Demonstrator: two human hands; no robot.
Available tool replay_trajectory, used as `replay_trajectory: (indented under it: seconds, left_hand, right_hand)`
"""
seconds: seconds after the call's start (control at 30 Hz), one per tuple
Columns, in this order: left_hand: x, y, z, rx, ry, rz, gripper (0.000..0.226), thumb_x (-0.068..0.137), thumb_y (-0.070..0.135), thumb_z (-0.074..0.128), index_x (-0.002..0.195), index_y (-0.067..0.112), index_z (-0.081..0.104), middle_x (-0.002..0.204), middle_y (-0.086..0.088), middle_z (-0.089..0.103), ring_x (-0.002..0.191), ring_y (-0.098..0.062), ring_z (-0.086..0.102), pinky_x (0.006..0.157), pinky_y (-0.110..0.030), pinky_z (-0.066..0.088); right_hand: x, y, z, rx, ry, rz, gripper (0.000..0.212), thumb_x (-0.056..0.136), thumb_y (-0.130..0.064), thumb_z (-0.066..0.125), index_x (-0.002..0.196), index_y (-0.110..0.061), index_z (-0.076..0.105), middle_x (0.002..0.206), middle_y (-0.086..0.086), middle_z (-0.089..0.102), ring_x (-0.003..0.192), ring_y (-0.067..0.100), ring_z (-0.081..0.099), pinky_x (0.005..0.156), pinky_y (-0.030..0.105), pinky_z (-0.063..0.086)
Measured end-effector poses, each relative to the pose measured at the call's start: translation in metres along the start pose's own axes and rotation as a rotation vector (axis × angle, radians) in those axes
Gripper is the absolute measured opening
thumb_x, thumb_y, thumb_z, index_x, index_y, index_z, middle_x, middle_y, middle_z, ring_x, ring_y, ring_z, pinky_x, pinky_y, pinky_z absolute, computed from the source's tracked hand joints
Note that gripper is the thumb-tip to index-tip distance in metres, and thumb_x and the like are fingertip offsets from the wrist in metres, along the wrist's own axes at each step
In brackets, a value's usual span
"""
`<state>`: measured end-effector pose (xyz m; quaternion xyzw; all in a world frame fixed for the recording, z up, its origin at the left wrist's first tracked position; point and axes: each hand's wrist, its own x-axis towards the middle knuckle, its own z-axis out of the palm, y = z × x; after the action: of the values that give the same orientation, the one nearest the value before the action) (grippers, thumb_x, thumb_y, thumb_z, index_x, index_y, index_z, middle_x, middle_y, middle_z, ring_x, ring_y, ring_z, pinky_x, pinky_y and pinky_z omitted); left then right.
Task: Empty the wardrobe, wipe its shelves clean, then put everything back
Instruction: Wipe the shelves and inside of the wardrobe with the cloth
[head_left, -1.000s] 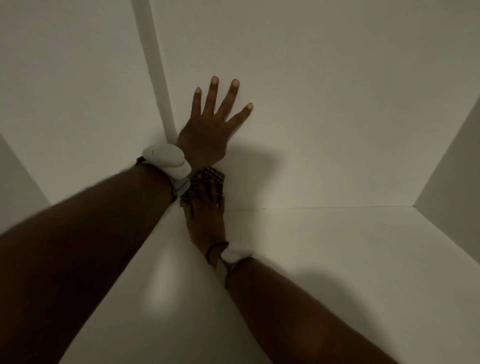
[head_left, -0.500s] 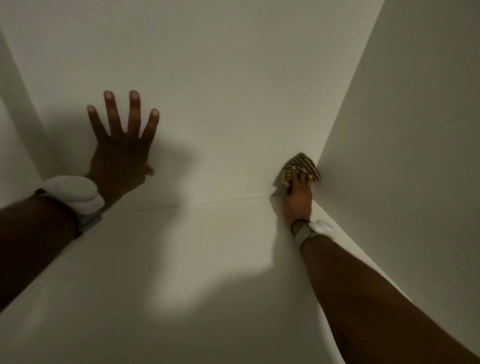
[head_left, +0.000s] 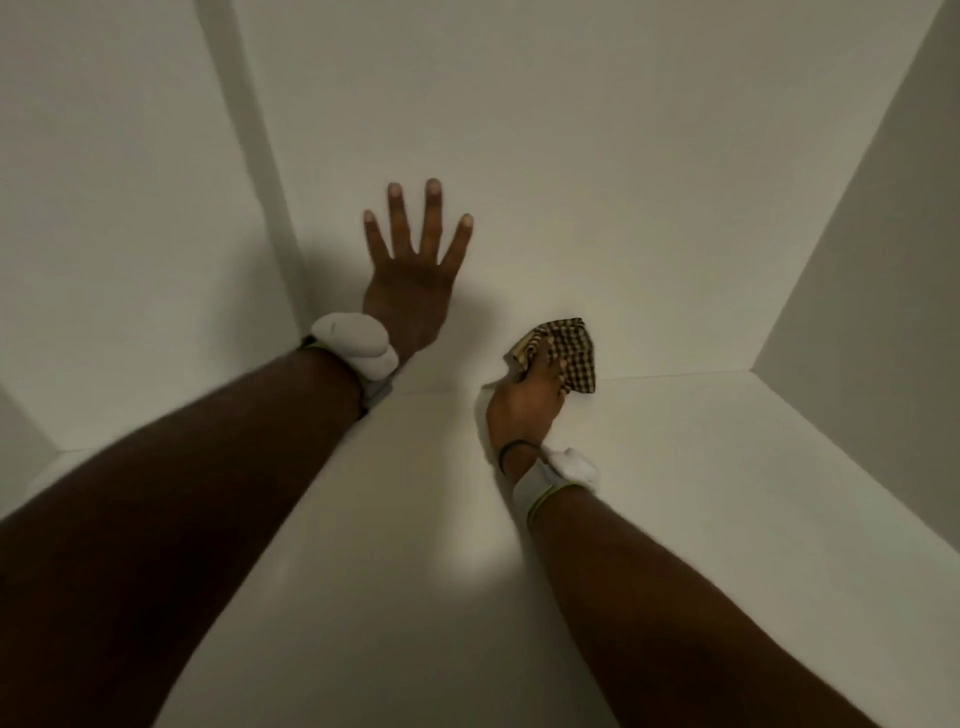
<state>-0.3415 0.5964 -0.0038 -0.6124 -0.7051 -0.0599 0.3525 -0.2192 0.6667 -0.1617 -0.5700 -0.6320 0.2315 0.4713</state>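
Wardrobe shelf (head_left: 675, 493) met the back wall (head_left: 597, 182) at a straight edge. At that wall's foot the right hand (head_left: 524, 410) gripped a checked cloth (head_left: 571, 353); left hand (head_left: 410, 296) lay flat on the wall, fingers spread.

Bare forearms both sides, gear on the wrists only. L wrist: a fat white pod (head_left: 353, 340), smooth and rounded, two lumps, tiny dark mark on top. Right under that pod, a grey strap (head_left: 381, 391). To the pod's right and lower, the R wrist has a similar setup: a grey band (head_left: 532, 491) w/ a yellow-green edge and a smaller white pod (head_left: 574, 465) on its far side. A thin dark loop (head_left: 511, 449) sits a bit nearer the big pod. Just above the big pod, L hand (head_left: 410, 291): nails short, pale.
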Motion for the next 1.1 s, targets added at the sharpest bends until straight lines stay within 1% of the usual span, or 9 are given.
replay_trajectory:
  seconds: [0.17,0.27,0.4,0.5,0.63,0.73,0.8,0.93,1.1]
  left_hand:
    - [-0.005,-0.017,-0.022,0.087,-0.147,0.126,0.094,0.084,0.001,0.054,0.161,0.024,0.004,0.163,-0.026,-0.018,0.143,-0.063,-0.013,0.112,-0.077,0.009]
    - [-0.005,-0.030,-0.044,0.096,-0.277,0.216,0.080,0.088,0.007,0.057,0.157,0.026,0.021,0.164,-0.016,-0.026,0.146,-0.056,-0.018,0.118,-0.066,0.016]
    - [-0.013,-0.052,-0.078,0.069,-0.378,0.194,0.052,0.095,0.015,0.046,0.147,0.022,0.045,0.167,-0.010,0.011,0.153,-0.039,0.009,0.122,-0.059,0.014]
    - [-0.036,-0.070,-0.084,0.106,-0.123,0.137,0.055,0.094,0.022,0.021,0.132,0.016,0.060,0.157,-0.012,0.037,0.148,-0.039,0.027,0.118,-0.065,0.015]
    - [-0.059,-0.113,-0.098,0.184,0.193,-0.036,0.056,0.098,0.021,0.035,0.153,0.008,0.037,0.164,-0.021,0.020,0.151,-0.044,0.015,0.121,-0.062,0.011]
    - [-0.066,-0.148,-0.110,0.201,0.138,-0.246,0.090,0.092,0.038,0.059,0.160,0.008,0.007,0.166,-0.024,0.003,0.152,-0.048,0.003,0.120,-0.064,0.008]
    - [-0.069,-0.167,-0.109,0.177,0.041,-0.288,0.114,0.083,0.048,0.073,0.161,0.011,-0.002,0.166,-0.022,-0.005,0.151,-0.049,-0.001,0.118,-0.067,0.010]
    - [-0.072,-0.168,-0.099,0.107,0.012,-0.309,0.135,0.070,0.054,0.083,0.160,0.014,-0.009,0.166,-0.018,-0.011,0.151,-0.048,-0.005,0.118,-0.066,0.015]
    - [-0.070,-0.177,-0.106,0.080,0.028,-0.252,0.133,0.072,0.056,0.080,0.160,0.011,-0.009,0.165,-0.021,-0.015,0.149,-0.052,-0.007,0.119,-0.066,0.013]
  right_hand:
    - [-0.073,-0.042,0.038,-0.050,-0.238,-0.307,0.067,0.083,-0.013,0.036,0.149,-0.015,0.046,0.148,0.018,0.048,0.137,0.039,0.041,0.115,0.056,0.028]
    - [-0.110,-0.064,0.055,-0.033,-0.434,-0.449,0.057,0.090,-0.015,0.034,0.144,-0.016,0.052,0.148,0.012,0.050,0.139,0.034,0.041,0.120,0.050,0.021]
    - [-0.132,-0.096,0.062,0.189,-0.607,-0.322,0.048,0.104,-0.015,0.040,0.152,-0.013,0.040,0.154,0.008,0.043,0.143,0.028,0.038,0.122,0.036,0.020]
    - [-0.124,-0.106,0.055,0.604,-0.679,-0.092,0.045,0.107,-0.015,0.043,0.151,-0.010,0.041,0.153,0.004,0.045,0.141,0.021,0.042,0.118,0.022,0.027]
    - [-0.121,-0.112,0.065,0.826,-0.733,0.115,0.046,0.104,-0.023,0.054,0.148,-0.014,0.046,0.150,0.001,0.049,0.137,0.014,0.048,0.121,0.033,0.031]
    - [-0.131,-0.119,0.065,0.694,-0.708,0.088,0.066,0.094,-0.021,0.066,0.153,-0.013,0.040,0.152,0.003,0.042,0.139,0.017,0.042,0.121,0.030,0.029]
    - [-0.141,-0.128,0.063,0.657,-0.667,0.037,0.073,0.092,-0.017,0.070,0.155,-0.010,0.034,0.152,0.001,0.038,0.136,0.009,0.036,0.119,0.020,0.023]
    - [-0.156,-0.157,0.061,0.760,-0.519,0.097,0.061,0.103,-0.021,0.054,0.157,-0.011,0.027,0.161,0.000,0.028,0.146,0.010,0.025,0.122,0.021,0.013]
    - [-0.131,-0.261,0.010,0.862,-0.373,0.008,0.055,0.109,-0.044,0.027,0.159,-0.021,0.025,0.164,-0.002,0.025,0.151,0.016,0.022,0.127,0.036,0.011]
